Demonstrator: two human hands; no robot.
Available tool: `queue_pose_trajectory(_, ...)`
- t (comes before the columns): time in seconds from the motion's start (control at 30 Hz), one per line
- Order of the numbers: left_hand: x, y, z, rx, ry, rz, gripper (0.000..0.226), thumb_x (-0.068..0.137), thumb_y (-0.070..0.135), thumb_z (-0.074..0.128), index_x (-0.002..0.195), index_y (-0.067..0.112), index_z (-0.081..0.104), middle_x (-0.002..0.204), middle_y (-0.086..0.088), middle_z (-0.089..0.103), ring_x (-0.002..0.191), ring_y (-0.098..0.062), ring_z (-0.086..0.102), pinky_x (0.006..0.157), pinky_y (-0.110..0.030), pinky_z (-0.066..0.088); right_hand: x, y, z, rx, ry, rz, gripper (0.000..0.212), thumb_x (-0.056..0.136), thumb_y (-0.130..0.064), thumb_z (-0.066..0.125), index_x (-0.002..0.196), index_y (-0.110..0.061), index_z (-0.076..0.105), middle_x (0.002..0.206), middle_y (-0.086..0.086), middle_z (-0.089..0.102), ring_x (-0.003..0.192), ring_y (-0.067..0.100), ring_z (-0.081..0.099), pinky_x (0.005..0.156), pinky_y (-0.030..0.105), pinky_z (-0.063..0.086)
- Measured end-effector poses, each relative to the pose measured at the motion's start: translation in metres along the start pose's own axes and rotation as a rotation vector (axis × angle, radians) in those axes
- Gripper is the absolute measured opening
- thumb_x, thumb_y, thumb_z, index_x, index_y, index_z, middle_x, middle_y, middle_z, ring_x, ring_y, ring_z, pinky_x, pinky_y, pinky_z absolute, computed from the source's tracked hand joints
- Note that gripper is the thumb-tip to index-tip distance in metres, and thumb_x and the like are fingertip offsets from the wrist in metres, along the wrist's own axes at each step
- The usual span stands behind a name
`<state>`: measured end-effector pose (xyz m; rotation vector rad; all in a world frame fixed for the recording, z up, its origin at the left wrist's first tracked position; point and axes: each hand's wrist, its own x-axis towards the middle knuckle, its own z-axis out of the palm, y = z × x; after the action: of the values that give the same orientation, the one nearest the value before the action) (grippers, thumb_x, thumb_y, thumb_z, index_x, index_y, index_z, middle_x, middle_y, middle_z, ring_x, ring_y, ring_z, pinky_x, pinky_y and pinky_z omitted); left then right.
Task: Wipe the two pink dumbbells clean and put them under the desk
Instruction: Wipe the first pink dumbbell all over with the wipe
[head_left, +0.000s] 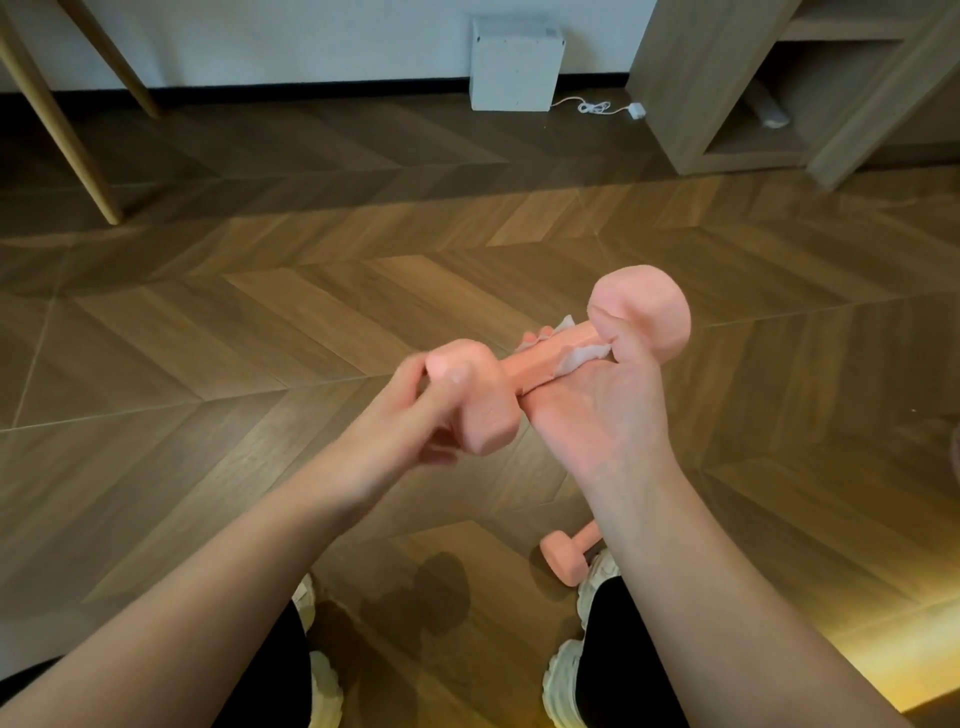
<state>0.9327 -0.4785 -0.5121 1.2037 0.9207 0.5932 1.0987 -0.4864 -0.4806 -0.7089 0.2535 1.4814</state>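
**One dumbbell in both hands, wipe on its handle**

A pink dumbbell (535, 371) is held above the floor (260, 322) just right of centre, tilted, with its near head toward 8 o'clock and its far, round head toward 2 o'clock.

The left hand (405, 426) grips the near head, its fingers (452, 376) curled round the top and side of it.

The right hand (597, 415) lies palm up beneath the handle. Its thumb is laid across the handle close to the far head, and its fingers (540, 333) come up round the far side. A white wipe (576, 358) is bunched between this hand and the handle, showing at the thumb and again at the fingertips, so the hand clasps the wipe round the bar.

The second dumbbell (563, 558) lies on the floor at 5 o'clock, partly hidden by the right forearm and just beside the right shoe (563, 680). The left shoe (324, 686) shows at 7 o'clock.

At 12 o'clock a white box (514, 65) stands against the wall, with a white cable (597, 108) coiled on the floor at its right. A wooden shelf unit (691, 88) stands at 1 o'clock. Two slanted wooden legs (57, 119) stand at 10 o'clock; what they carry is out of view.
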Motion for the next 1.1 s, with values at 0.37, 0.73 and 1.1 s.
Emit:
queue_pose_trajectory(0.37,0.0,-0.001,0.002,-0.012,0.035,0.012,0.077,0.063,0.066,0.064,0.132,0.039,0.042,0.116,0.007,0.063,0.092,-0.014,0.068,0.072,-0.028,0.052,-0.001,0.002,0.0,0.021,0.012,0.006,0.019,0.09,-0.014,0.058,0.101,-0.009,0.044,0.083,0.008,0.046,0.07,0.022,0.049,0.075,0.03,0.045)
queue_pose_trajectory(0.73,0.004,-0.002,-0.003,-0.046,0.025,0.044,0.074,0.06,0.059,0.071,0.128,0.041,0.047,0.118,0.003,0.063,0.096,-0.012,0.066,0.08,-0.034,0.057,0.0,0.002,-0.002,0.006,0.07,0.01,0.019,0.091,-0.019,0.058,0.098,-0.008,0.044,0.089,0.009,0.044,0.086,0.024,0.046,0.098,0.033,0.04)
queue_pose_trajectory(1.1,0.004,0.0,-0.004,-0.086,0.087,-0.038,0.091,0.055,0.066,0.068,0.134,0.027,0.047,0.117,0.003,0.064,0.094,-0.01,0.068,0.081,-0.034,0.058,0.002,0.006,-0.002,0.009,0.043,-0.002,0.017,0.089,-0.014,0.059,0.095,-0.009,0.044,0.081,0.008,0.045,0.081,0.023,0.046,0.091,0.032,0.04)
